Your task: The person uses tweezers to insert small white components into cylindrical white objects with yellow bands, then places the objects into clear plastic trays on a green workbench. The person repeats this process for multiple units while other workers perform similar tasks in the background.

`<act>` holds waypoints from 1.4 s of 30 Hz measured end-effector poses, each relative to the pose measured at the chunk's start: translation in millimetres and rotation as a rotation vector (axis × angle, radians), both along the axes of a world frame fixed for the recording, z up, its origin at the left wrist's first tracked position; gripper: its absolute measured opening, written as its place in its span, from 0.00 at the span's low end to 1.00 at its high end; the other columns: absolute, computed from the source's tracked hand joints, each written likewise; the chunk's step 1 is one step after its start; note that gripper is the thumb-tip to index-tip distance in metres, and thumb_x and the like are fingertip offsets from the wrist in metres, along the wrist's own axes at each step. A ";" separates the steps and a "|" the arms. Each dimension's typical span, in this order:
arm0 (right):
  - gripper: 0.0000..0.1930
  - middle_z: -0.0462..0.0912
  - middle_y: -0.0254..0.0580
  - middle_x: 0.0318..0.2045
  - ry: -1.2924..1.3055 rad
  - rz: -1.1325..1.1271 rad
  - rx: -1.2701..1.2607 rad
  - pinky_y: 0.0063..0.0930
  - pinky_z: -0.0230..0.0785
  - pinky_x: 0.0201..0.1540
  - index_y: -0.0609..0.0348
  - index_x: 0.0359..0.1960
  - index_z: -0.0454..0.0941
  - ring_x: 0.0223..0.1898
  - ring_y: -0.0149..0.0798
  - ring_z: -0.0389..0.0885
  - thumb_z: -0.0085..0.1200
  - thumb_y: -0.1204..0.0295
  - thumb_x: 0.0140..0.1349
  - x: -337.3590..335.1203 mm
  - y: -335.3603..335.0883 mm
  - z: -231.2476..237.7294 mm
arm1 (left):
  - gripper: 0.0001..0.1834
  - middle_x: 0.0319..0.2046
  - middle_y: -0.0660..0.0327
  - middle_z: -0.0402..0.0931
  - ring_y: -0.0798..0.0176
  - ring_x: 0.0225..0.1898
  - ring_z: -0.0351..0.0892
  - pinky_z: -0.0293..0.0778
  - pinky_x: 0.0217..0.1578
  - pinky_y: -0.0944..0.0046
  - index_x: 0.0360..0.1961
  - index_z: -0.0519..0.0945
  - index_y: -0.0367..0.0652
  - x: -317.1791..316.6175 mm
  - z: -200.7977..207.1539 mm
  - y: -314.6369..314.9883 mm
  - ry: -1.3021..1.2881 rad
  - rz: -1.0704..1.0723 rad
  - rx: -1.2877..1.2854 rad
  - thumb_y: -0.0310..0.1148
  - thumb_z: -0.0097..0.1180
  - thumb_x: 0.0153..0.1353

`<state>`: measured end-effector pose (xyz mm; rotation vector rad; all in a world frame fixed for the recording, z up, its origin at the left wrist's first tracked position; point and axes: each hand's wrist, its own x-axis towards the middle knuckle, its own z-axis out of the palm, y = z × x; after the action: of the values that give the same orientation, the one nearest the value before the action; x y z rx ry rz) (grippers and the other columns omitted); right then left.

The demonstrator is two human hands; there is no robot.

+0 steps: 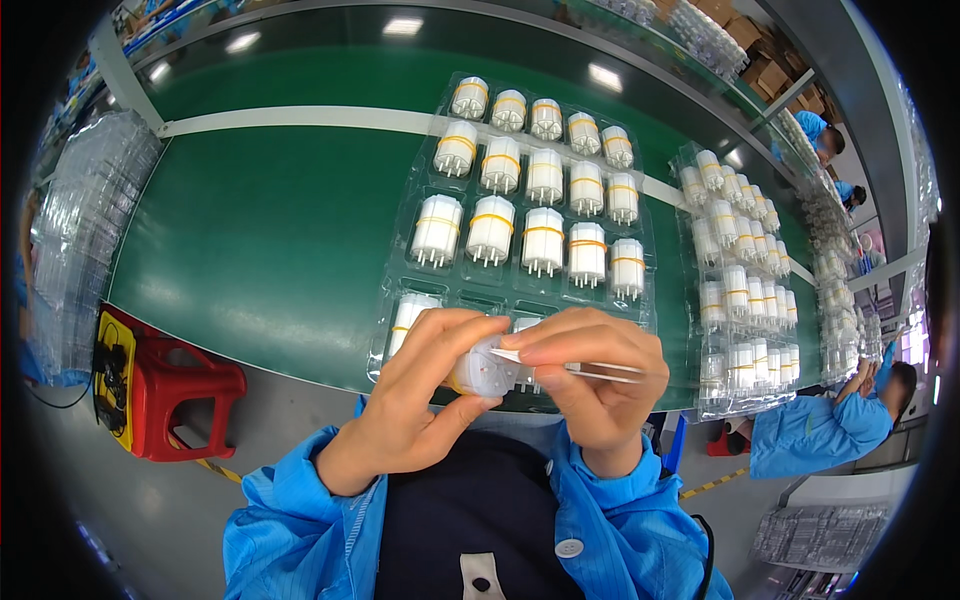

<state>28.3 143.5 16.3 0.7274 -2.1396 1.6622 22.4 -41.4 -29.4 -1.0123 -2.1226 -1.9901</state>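
Observation:
My left hand [405, 405] is closed around a white cylindrical plug unit [486, 372], held over the near edge of the bench with one end turned toward my right hand. In my right hand [610, 385] is a pair of slim metal tweezers [605, 373], pinched between thumb and fingers. Their tips meet the end of the unit or lie just beside it; my fingers partly hide the spot. Just beyond both hands lies a clear plastic tray [396, 262] with rows of similar white units [543, 242], each with metal pins and a yellow band. My hands cover part of its nearest row.
A second clear tray [690, 250] of white units lies to the right on the green bench [270, 235]. Stacked clear trays [85, 240] stand at the left. A red stool [185, 395] is below the bench. Another person in blue [815, 430] sits at the right.

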 end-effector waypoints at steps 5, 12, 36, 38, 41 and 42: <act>0.07 0.85 0.48 0.30 0.025 0.009 0.107 0.28 0.76 0.34 0.65 0.33 0.82 0.31 0.43 0.84 0.60 0.82 0.50 -2.3 -1.9 9.5 | 0.32 0.49 0.47 0.71 0.46 0.49 0.72 0.69 0.49 0.55 0.57 0.71 0.33 0.2 -2.3 1.9 0.035 0.046 -0.021 0.19 0.63 0.46; 0.08 0.82 0.57 0.37 -0.126 0.061 -0.491 0.33 0.77 0.42 0.73 0.39 0.79 0.39 0.41 0.83 0.54 0.81 0.59 11.2 -6.2 -4.4 | 0.31 0.48 0.47 0.72 0.49 0.49 0.73 0.70 0.48 0.58 0.54 0.70 0.35 -7.9 -4.8 6.2 0.165 0.153 -0.037 0.19 0.64 0.45; 0.08 0.81 0.55 0.39 -0.185 0.008 -0.472 0.30 0.76 0.45 0.73 0.41 0.77 0.40 0.39 0.82 0.51 0.80 0.64 15.3 -16.4 -20.0 | 0.31 0.47 0.46 0.71 0.50 0.47 0.72 0.70 0.46 0.59 0.53 0.70 0.34 -3.8 -9.7 7.9 0.292 0.273 -0.086 0.17 0.62 0.44; 0.07 0.82 0.55 0.38 -0.182 0.008 -0.467 0.30 0.76 0.45 0.73 0.40 0.77 0.40 0.39 0.82 0.51 0.81 0.64 15.0 -16.4 -19.5 | 0.31 0.47 0.46 0.71 0.50 0.47 0.72 0.70 0.46 0.59 0.53 0.70 0.34 -3.9 -10.3 7.7 0.284 0.266 -0.076 0.17 0.62 0.43; 0.06 0.82 0.56 0.37 -0.178 -0.001 -0.453 0.30 0.76 0.44 0.74 0.38 0.78 0.40 0.40 0.83 0.51 0.82 0.63 16.1 -14.8 -20.9 | 0.31 0.47 0.46 0.72 0.50 0.46 0.73 0.71 0.46 0.58 0.52 0.70 0.34 -3.9 -11.4 7.9 0.277 0.257 -0.061 0.16 0.62 0.43; 0.06 0.83 0.56 0.36 -0.178 -0.009 -0.447 0.30 0.76 0.44 0.73 0.38 0.78 0.40 0.40 0.83 0.52 0.82 0.62 15.9 -14.8 -20.8 | 0.31 0.47 0.46 0.72 0.50 0.46 0.73 0.71 0.46 0.58 0.52 0.70 0.34 -3.8 -11.9 8.0 0.278 0.254 -0.062 0.16 0.62 0.43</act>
<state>44.2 128.7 -4.5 0.4479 -1.7675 2.1641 18.6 -33.4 -41.4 -0.9128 -2.0535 -1.5783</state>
